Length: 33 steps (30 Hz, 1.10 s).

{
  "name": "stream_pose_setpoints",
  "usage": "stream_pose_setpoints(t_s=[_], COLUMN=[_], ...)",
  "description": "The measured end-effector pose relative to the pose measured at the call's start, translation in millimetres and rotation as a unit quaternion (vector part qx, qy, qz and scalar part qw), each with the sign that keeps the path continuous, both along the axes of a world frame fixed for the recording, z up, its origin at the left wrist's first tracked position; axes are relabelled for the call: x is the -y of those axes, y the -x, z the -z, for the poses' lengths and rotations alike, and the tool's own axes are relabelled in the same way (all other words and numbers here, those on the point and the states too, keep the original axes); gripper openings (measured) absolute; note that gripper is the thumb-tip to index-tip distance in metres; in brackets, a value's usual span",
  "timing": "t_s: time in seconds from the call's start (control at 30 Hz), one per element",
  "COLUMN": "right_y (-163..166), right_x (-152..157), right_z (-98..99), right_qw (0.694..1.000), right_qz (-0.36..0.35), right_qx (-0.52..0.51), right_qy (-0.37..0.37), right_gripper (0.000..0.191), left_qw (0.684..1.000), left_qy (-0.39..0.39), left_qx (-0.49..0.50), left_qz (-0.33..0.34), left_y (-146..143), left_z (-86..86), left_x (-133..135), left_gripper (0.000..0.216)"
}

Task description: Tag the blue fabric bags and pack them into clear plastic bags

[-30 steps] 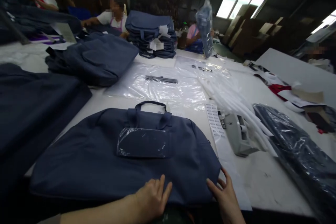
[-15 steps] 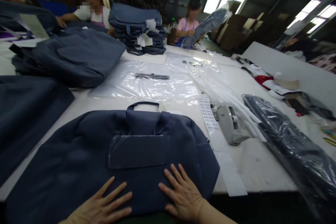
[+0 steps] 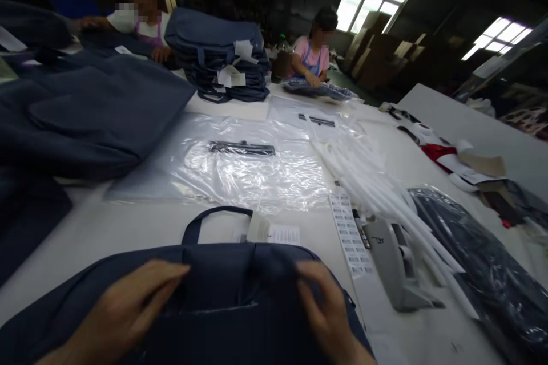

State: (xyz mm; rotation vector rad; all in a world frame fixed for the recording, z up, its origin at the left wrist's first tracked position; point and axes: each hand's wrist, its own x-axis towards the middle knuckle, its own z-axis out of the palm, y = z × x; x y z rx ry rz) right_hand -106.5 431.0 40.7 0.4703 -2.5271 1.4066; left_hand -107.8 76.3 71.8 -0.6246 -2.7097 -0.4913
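A navy blue bag (image 3: 214, 336) lies flat on the table right in front of me. Its far handle (image 3: 194, 228) loops up past the top edge, with paper tags (image 3: 259, 228) beside it. My left hand (image 3: 132, 302) is over the left part of the bag, thumb and fingertips pressed together; what they pinch, if anything, is hidden. On the right, my right hand (image 3: 325, 308) is closed at a blurred dark strap of the bag. A clear seam line of plastic shows on the bag's front, between the hands.
Clear plastic bags (image 3: 240, 177) are spread beyond the bag. To the right are a label sheet (image 3: 349, 234), a grey tape dispenser (image 3: 394, 262), white strips (image 3: 377, 188) and a plastic-wrapped dark bag (image 3: 475, 251). Stacked navy bags (image 3: 218, 57) stand at the back. Two people work across the table.
Both hands have risen from lying flat and spread on the bag to closed fingers near its handles. The bag sits lower in view. A person at the back has lowered a wrapped bag.
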Motion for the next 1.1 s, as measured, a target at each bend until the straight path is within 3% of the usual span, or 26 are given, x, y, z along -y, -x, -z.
stream_pose_setpoints(t_s=[0.03, 0.07, 0.1, 0.17, 0.2, 0.27, 0.33, 0.37, 0.43, 0.53, 0.67, 0.73, 0.8, 0.87, 0.97, 1.03, 1.1], right_y=[35.5, 70.7, 103.3, 154.3, 171.3, 189.3, 191.2, 188.7, 181.3, 173.8, 177.0, 181.4, 186.1, 190.4, 193.9, 192.7, 188.1], right_x=[11.8, 26.2, 41.4, 65.3, 70.0, 59.8, 27.4, 7.1, -30.8, -60.3, -46.4, -30.0, -14.4, -1.2, 12.0, 14.6, 11.6], right_z=[-17.8, -31.3, -40.6, -48.1, -48.0, -43.2, -35.6, -31.3, -21.9, -6.0, 3.4, -0.6, -5.9, -8.3, -6.1, -3.5, -1.1], right_qw=[0.999, 1.000, 0.997, 0.958, 0.926, 0.882, 0.886, 0.892, 0.889, 0.855, 0.825, 0.847, 0.863, 0.847, 0.812, 0.820, 0.849], right_qz=[0.030, 0.014, -0.049, -0.214, -0.282, -0.361, -0.369, -0.358, -0.341, -0.367, -0.429, -0.404, -0.359, -0.346, -0.360, -0.356, -0.326], right_qx=[-0.015, -0.025, -0.036, -0.015, -0.005, -0.002, -0.052, -0.091, -0.160, -0.180, -0.089, -0.007, 0.060, 0.062, -0.008, -0.011, 0.036], right_qy=[0.010, 0.001, -0.042, -0.192, -0.253, -0.302, -0.278, -0.262, -0.262, -0.319, -0.358, -0.345, -0.350, -0.399, -0.460, -0.447, -0.413], right_gripper=[0.038, 0.053, 0.072, 0.097, 0.097, 0.067, 0.027, 0.022, 0.029, 0.029, 0.027, 0.034, 0.053, 0.073, 0.070, 0.067, 0.069], left_qw=[0.999, 0.998, 0.998, 0.996, 0.994, 0.986, 0.982, 0.982, 0.982, 0.977, 0.982, 0.983, 0.971, 0.940, 0.879, 0.838, 0.782], left_qy=[-0.021, -0.033, -0.032, 0.016, 0.052, 0.102, 0.108, 0.092, 0.044, -0.011, -0.002, -0.007, -0.003, 0.017, 0.075, 0.122, 0.130], left_qx=[0.013, 0.029, 0.047, 0.085, 0.100, 0.130, 0.152, 0.163, 0.184, 0.211, 0.187, 0.177, 0.226, 0.319, 0.412, 0.429, 0.461], left_qz=[-0.022, -0.035, -0.039, -0.025, -0.013, -0.002, 0.006, 0.009, 0.005, -0.006, 0.020, 0.048, 0.078, 0.122, 0.228, 0.315, 0.398], left_y=[27.1, 55.0, 82.4, 130.0, 147.9, 169.3, 174.5, 173.4, 169.0, 165.0, 160.7, 154.6, 146.2, 138.1, 133.2, 137.2, 146.5], left_z=[-5.9, -9.2, -9.8, -3.1, 3.3, 18.2, 29.7, 32.4, 30.8, 16.3, -5.4, -16.0, -29.8, -47.7, -76.2, -88.3, -88.7], left_x=[-7.5, -18.2, -31.3, -58.6, -70.0, -84.1, -86.6, -84.9, -79.5, -74.8, -76.4, -76.2, -75.2, -76.1, -87.7, -103.4, -121.8], left_gripper=[0.033, 0.031, 0.030, 0.039, 0.048, 0.055, 0.035, 0.024, 0.022, 0.025, 0.025, 0.024, 0.019, 0.014, 0.014, 0.013, 0.011])
